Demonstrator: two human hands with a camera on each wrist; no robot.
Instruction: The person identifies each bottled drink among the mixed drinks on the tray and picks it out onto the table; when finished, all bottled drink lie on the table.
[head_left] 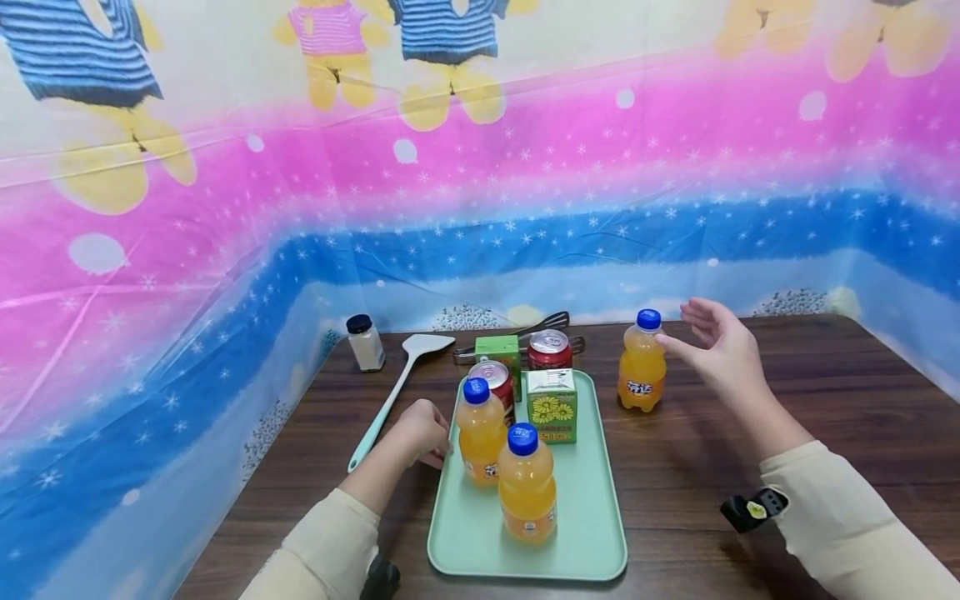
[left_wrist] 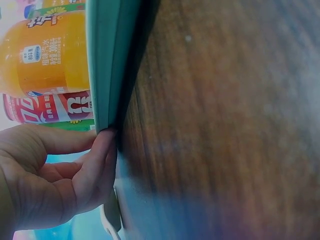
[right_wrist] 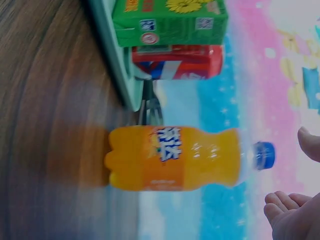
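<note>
My left hand (head_left: 422, 431) pinches the left rim of a green tray (head_left: 591, 508) between thumb and fingers; the left wrist view shows the fingertips at the underside. Two orange soda bottles with blue caps, a nearer one (head_left: 528, 496) and a farther one (head_left: 481, 437), stand upright on the tray. Behind them are a green drink carton (head_left: 552, 408) and a red can (head_left: 498, 382). Another orange soda bottle (head_left: 642, 367) stands on the table, right of the tray. Close beside its cap is my right hand (head_left: 723, 350), thumb and fingers spread, holding nothing.
At the tray's far end are a second red can (head_left: 549, 351) and a second green carton (head_left: 504, 348). A whisk (head_left: 555, 322) lies behind them. Left of the tray are a white-headed spatula (head_left: 408, 367) and a black-capped jar (head_left: 366, 344). A patterned cloth (head_left: 480, 208) hangs along the table's back.
</note>
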